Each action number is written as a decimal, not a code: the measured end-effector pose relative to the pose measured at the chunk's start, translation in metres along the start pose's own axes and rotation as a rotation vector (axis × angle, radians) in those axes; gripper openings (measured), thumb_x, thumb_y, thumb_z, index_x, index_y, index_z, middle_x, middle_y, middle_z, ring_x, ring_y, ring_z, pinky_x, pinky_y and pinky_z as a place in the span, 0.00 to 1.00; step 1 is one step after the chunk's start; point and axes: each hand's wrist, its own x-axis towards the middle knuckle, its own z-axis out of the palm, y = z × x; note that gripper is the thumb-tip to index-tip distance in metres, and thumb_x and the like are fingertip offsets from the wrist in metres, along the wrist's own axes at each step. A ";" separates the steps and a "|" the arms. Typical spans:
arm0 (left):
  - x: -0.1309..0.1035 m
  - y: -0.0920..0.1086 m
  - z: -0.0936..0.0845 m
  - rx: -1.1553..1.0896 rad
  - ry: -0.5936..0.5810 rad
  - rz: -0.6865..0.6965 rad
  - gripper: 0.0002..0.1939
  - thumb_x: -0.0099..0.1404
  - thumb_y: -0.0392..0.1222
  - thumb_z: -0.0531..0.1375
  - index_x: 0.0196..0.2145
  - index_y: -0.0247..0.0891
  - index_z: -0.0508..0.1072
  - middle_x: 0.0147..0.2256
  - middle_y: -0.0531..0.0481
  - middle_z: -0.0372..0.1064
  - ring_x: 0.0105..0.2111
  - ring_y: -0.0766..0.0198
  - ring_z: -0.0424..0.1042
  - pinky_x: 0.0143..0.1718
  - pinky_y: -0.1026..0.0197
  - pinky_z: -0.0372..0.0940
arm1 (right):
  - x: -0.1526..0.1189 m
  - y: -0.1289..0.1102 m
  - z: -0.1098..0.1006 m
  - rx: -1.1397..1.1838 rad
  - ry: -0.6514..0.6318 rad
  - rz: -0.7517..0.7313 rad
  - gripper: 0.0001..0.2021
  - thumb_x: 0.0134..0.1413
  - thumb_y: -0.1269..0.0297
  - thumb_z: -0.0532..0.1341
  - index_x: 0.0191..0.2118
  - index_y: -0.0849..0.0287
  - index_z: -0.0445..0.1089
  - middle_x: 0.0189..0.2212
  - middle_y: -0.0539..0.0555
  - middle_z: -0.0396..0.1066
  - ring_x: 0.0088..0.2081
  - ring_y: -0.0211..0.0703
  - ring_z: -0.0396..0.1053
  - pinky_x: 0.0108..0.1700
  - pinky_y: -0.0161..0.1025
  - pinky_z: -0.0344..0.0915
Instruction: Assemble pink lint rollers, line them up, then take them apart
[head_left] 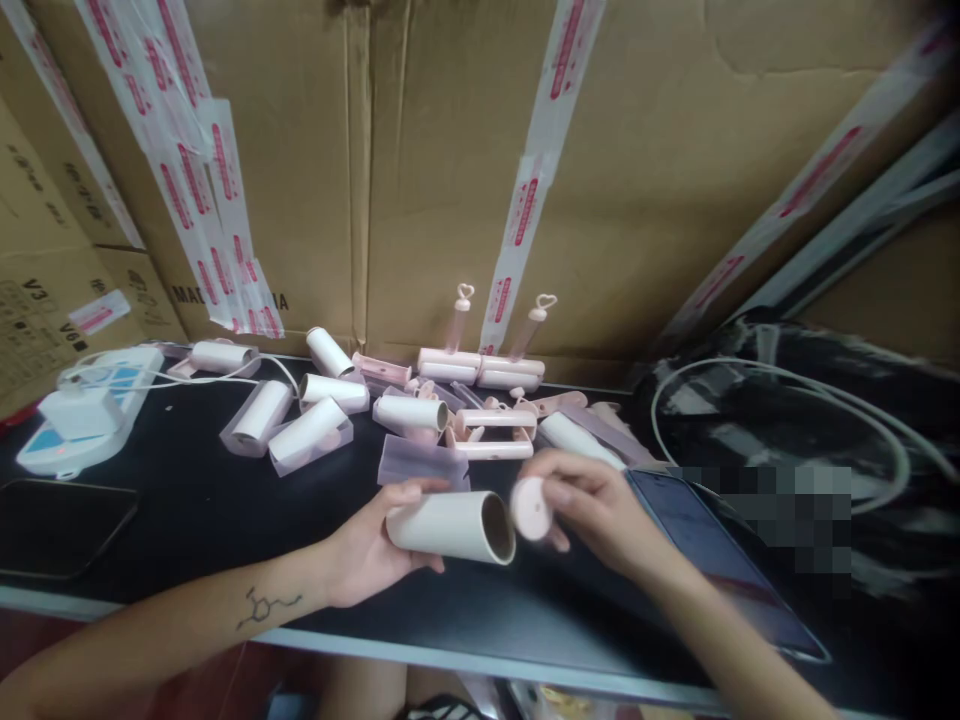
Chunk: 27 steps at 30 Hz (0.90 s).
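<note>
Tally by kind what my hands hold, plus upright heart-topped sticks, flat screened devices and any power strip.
White hollow tube, left hand: 1
Round pale pink disc, right hand: 1
Upright pink heart-topped sticks: 2
Flat black rectangular screened devices: 2
White and blue power strip: 1
Total: 7

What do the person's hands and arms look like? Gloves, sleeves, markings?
The left hand and right hand wear no gloves, and no sleeves show. The left forearm has a dark line tattoo: a hexagon with a zigzag tail. The right forearm shows no marking.
</note>
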 end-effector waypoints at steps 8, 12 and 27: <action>0.003 0.002 0.001 -0.023 0.105 0.045 0.08 0.61 0.41 0.62 0.35 0.33 0.70 0.37 0.47 0.65 0.37 0.65 0.66 0.35 0.64 0.65 | -0.010 0.011 0.030 -0.285 0.207 -0.059 0.11 0.53 0.56 0.62 0.38 0.58 0.72 0.32 0.53 0.73 0.32 0.39 0.70 0.33 0.33 0.68; 0.003 0.001 0.002 -0.024 0.114 0.059 0.10 0.60 0.43 0.63 0.33 0.34 0.69 0.36 0.48 0.65 0.37 0.65 0.66 0.36 0.63 0.64 | -0.013 0.014 0.035 -0.301 0.203 -0.074 0.11 0.58 0.58 0.57 0.43 0.56 0.70 0.38 0.53 0.72 0.38 0.41 0.70 0.39 0.33 0.68; 0.002 -0.006 0.003 -0.093 0.023 -0.003 0.15 0.57 0.43 0.66 0.39 0.33 0.71 0.40 0.46 0.67 0.42 0.62 0.66 0.48 0.58 0.59 | -0.024 0.013 0.041 -0.693 0.066 -0.646 0.21 0.61 0.69 0.50 0.60 0.56 0.57 0.50 0.63 0.64 0.49 0.47 0.67 0.45 0.40 0.69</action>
